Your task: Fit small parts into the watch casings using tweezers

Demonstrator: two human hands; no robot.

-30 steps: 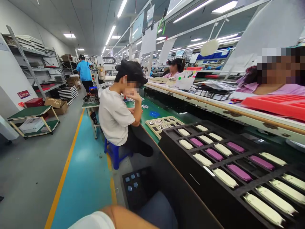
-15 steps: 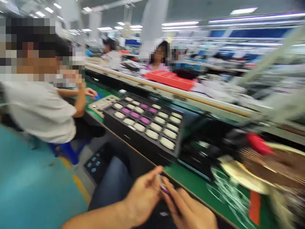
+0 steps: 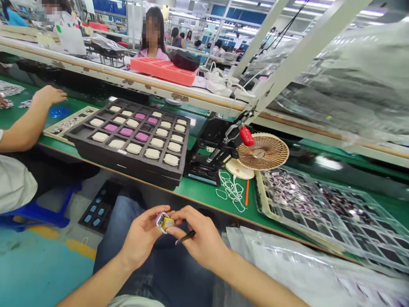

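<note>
My left hand (image 3: 140, 238) is closed on a small purple-rimmed casing (image 3: 159, 218) held up over my lap. A small yellow-and-silver block (image 3: 168, 222), which looks like a battery, sits at the casing's open side. My right hand (image 3: 203, 241) pinches at that block with thumb and finger. Between its fingers runs a thin dark tool with a pale tip (image 3: 185, 237), which looks like tweezers; part of it is hidden by the hand. Ahead on the bench is a black foam tray (image 3: 124, 158) of white and purple oval casings.
A black toggle press with a red handle (image 3: 246, 136) stands right of the tray, beside a fan (image 3: 263, 151) and white cable (image 3: 230, 192). Clear trays of small parts (image 3: 306, 192) lie right. A co-worker's arm (image 3: 30, 117) is at left. Plastic bags (image 3: 271, 256) hang by the bench edge.
My view has swung to the right and steadied. Both hands remain together at the casing, and the yellow-and-silver block and the dark tool now show clearly. The co-worker's arm is at the far left.
</note>
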